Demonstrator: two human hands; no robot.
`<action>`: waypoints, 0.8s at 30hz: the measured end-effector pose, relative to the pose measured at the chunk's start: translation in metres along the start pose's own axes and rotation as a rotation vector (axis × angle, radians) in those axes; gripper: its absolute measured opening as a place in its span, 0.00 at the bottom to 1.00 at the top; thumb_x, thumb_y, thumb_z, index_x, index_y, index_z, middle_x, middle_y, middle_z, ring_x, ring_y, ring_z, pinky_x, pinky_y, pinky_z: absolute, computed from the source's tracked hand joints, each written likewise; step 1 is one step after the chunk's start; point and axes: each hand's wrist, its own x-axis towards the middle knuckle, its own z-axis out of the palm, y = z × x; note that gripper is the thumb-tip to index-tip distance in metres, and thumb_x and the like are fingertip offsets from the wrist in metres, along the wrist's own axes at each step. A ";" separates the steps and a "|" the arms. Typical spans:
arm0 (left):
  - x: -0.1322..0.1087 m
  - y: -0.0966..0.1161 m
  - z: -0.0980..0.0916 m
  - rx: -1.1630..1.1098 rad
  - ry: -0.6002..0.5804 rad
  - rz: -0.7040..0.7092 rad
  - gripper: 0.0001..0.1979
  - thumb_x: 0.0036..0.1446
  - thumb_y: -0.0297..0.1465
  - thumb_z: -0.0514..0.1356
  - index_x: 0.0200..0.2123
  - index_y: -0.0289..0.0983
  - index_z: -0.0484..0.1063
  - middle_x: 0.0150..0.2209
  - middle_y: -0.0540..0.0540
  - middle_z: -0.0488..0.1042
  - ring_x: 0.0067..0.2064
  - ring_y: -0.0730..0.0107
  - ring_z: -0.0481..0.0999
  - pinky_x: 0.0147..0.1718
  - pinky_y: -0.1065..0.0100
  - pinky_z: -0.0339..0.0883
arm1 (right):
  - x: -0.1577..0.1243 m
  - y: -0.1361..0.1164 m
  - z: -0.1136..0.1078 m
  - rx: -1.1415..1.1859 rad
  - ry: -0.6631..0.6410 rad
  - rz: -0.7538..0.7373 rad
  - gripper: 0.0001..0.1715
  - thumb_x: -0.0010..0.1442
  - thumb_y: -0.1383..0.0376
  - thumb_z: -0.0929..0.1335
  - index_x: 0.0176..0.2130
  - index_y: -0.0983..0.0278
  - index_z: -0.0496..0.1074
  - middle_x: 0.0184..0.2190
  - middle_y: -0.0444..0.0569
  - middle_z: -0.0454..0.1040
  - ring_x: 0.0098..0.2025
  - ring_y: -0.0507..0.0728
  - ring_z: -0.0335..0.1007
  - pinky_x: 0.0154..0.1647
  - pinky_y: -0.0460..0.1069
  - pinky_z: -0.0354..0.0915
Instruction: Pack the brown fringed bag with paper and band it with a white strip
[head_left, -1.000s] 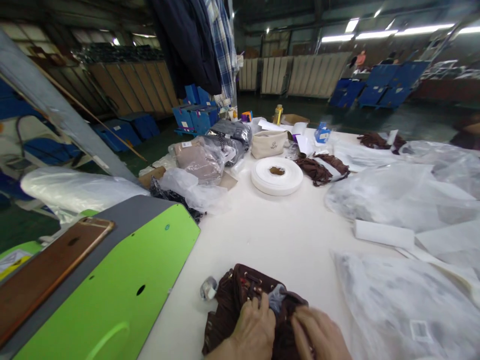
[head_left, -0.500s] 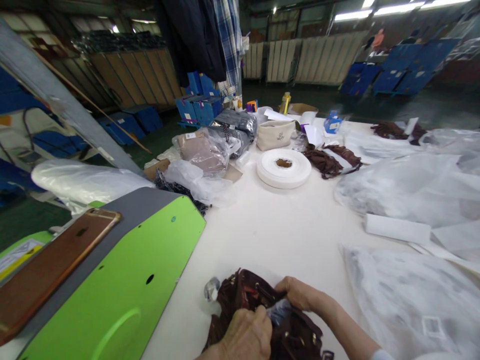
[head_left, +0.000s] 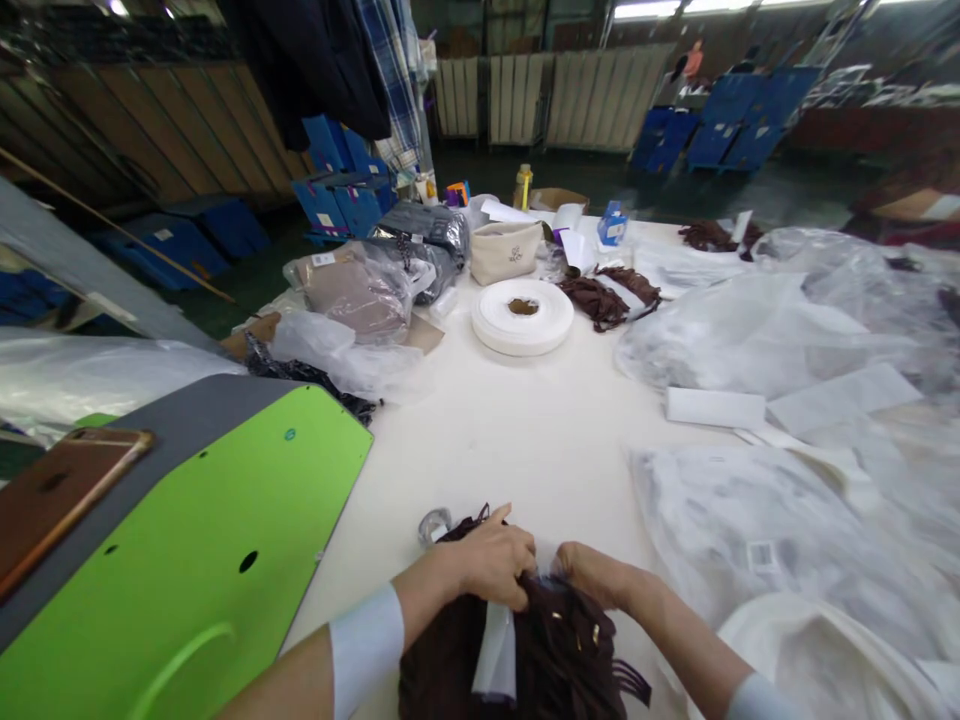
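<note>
A dark brown fringed bag (head_left: pixel 551 660) with gold-coloured fittings lies at the front of the table, its lower part cut off by the frame. My left hand (head_left: pixel 495 558) is closed over its top edge, thumb down and one finger pointing up. At the upper right of the bag, my right hand (head_left: pixel 600 575) has its fingers curled in against the edge; the fingertips are partly hidden. Something clear, like plastic film, shows blurred between the two hands. A whitish strip (head_left: pixel 496 650) hangs down the bag below my left hand. Touching its far left side is a small clear, round item (head_left: pixel 434 526).
A green and grey machine (head_left: pixel 247 520) with a brown phone (head_left: pixel 71 490) on top stands at left. Ahead lie a white tape roll (head_left: pixel 523 335), a cream pouch (head_left: pixel 506 252) and a brown fringed bundle (head_left: pixel 600 300). Plastic bags (head_left: pixel 750 510) cover the right side.
My left hand has come out of the bag's opening and moved up to its top edge. A whitish strip now shows on the bag. The view has turned slightly right.
</note>
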 end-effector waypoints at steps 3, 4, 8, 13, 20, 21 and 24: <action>0.014 -0.002 -0.002 -0.077 -0.041 -0.080 0.09 0.41 0.35 0.62 0.28 0.37 0.72 0.34 0.46 0.74 0.38 0.63 0.72 0.51 0.55 0.57 | -0.002 0.010 0.000 0.062 0.076 0.006 0.07 0.36 0.72 0.61 0.11 0.66 0.57 0.12 0.36 0.46 0.18 0.45 0.42 0.19 0.43 0.45; 0.017 -0.001 -0.001 -0.094 -0.028 -0.118 0.09 0.40 0.35 0.62 0.28 0.37 0.72 0.32 0.45 0.74 0.37 0.61 0.72 0.46 0.58 0.61 | -0.004 0.014 -0.002 0.087 0.119 0.012 0.07 0.37 0.70 0.61 0.12 0.66 0.58 0.12 0.36 0.48 0.19 0.45 0.44 0.20 0.44 0.48; 0.024 -0.005 -0.001 -0.164 0.072 -0.290 0.06 0.36 0.30 0.62 0.23 0.36 0.73 0.21 0.46 0.70 0.30 0.60 0.71 0.31 0.64 0.62 | -0.024 0.023 -0.011 0.222 0.350 0.042 0.15 0.49 0.58 0.60 0.25 0.66 0.69 0.20 0.42 0.64 0.25 0.50 0.58 0.29 0.47 0.58; 0.020 -0.032 -0.015 -0.385 0.255 -0.537 0.05 0.32 0.27 0.63 0.15 0.35 0.68 0.11 0.55 0.55 0.20 0.71 0.62 0.21 0.70 0.54 | -0.063 0.034 0.011 0.866 0.711 0.124 0.33 0.49 0.45 0.62 0.47 0.64 0.66 0.40 0.54 0.74 0.43 0.59 0.69 0.47 0.55 0.60; -0.004 -0.041 -0.024 -0.796 0.540 -0.655 0.03 0.35 0.26 0.58 0.17 0.34 0.65 0.13 0.55 0.59 0.16 0.77 0.58 0.16 0.73 0.48 | -0.071 0.029 0.100 1.562 0.490 -0.151 0.32 0.49 0.42 0.63 0.49 0.53 0.64 0.46 0.49 0.73 0.45 0.58 0.68 0.49 0.59 0.60; -0.006 -0.040 -0.023 -0.838 0.569 -0.657 0.02 0.35 0.26 0.58 0.17 0.33 0.66 0.13 0.55 0.60 0.16 0.77 0.59 0.16 0.73 0.48 | -0.069 0.022 0.105 1.584 0.524 -0.179 0.31 0.49 0.44 0.64 0.50 0.52 0.63 0.46 0.48 0.72 0.45 0.58 0.67 0.48 0.59 0.61; -0.007 -0.038 -0.018 -0.918 0.664 -0.673 0.04 0.32 0.26 0.59 0.16 0.33 0.65 0.12 0.55 0.60 0.15 0.78 0.58 0.15 0.73 0.46 | -0.064 -0.006 0.107 1.568 0.644 -0.181 0.31 0.47 0.49 0.68 0.51 0.49 0.61 0.51 0.45 0.69 0.47 0.58 0.66 0.46 0.60 0.63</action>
